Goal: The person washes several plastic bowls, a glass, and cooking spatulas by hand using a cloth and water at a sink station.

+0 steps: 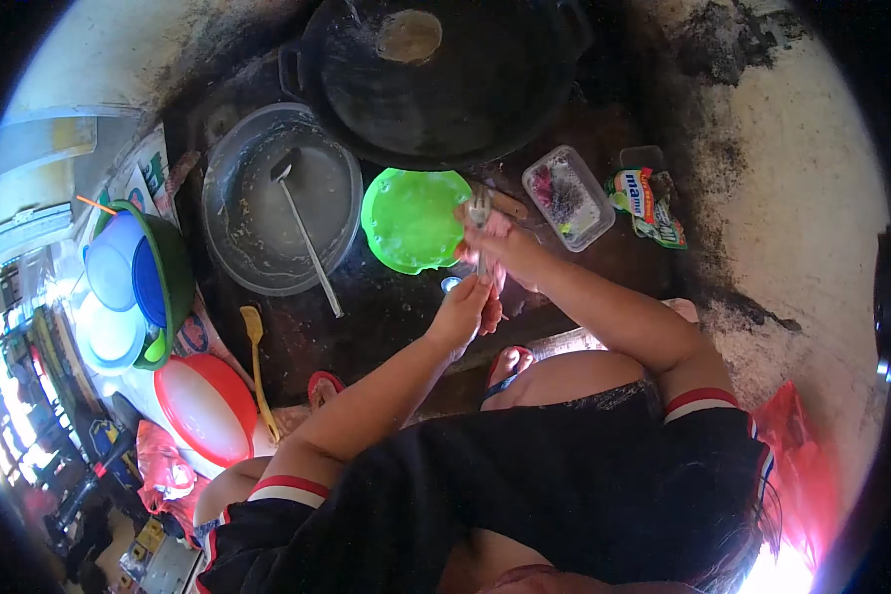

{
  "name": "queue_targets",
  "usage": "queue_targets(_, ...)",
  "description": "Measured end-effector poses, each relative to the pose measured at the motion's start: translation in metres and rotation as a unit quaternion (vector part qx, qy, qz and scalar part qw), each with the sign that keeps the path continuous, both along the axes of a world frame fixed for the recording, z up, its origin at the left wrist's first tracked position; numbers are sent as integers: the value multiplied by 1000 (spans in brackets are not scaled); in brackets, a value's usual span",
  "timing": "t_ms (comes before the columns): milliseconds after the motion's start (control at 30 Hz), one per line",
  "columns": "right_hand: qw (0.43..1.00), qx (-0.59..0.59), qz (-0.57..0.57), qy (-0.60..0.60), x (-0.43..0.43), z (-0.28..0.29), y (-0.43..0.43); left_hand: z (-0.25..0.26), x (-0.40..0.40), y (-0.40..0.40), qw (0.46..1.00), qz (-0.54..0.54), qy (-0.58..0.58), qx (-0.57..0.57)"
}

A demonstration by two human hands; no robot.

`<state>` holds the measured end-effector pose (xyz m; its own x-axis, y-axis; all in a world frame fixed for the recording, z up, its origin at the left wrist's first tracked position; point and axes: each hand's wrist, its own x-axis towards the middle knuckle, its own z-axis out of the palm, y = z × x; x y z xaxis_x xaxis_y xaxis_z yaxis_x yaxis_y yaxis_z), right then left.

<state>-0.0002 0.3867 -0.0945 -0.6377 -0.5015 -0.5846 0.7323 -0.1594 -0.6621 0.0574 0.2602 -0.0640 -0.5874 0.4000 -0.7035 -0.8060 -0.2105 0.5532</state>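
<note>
A metal fork point(480, 210) stands nearly upright in the picture, its tines towards the black wok. My left hand point(460, 312) grips the lower end of its handle. Higher up, my right hand point(508, 251) closes around the fork with a crumpled pinkish cloth-like piece point(498, 223), partly hidden by the fingers. Just left of my hands is a bright green plastic bowl point(416, 219) with a wavy rim and what looks like liquid inside. A small round bluish-white item point(451, 284) lies below it.
A grey basin point(230, 252) holds a long-handled metal ladle point(308, 241). The large black wok point(445, 111) stands beyond. Rightward are a clear plastic tub point(598, 215) and a dish-soap pouch point(638, 197). At left are a yellow spatula point(255, 349), a red-rimmed basin point(204, 408) and a dark green tub point(174, 282).
</note>
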Motion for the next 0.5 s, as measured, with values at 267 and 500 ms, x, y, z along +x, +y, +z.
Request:
queue_targets(267, 852, 309, 370, 203, 12, 2, 10, -91, 23, -76, 963, -105, -138, -206)
queue_targets(500, 804, 174, 388, 415, 35, -43, 15, -142, -16, -103, 952, 209, -155, -162)
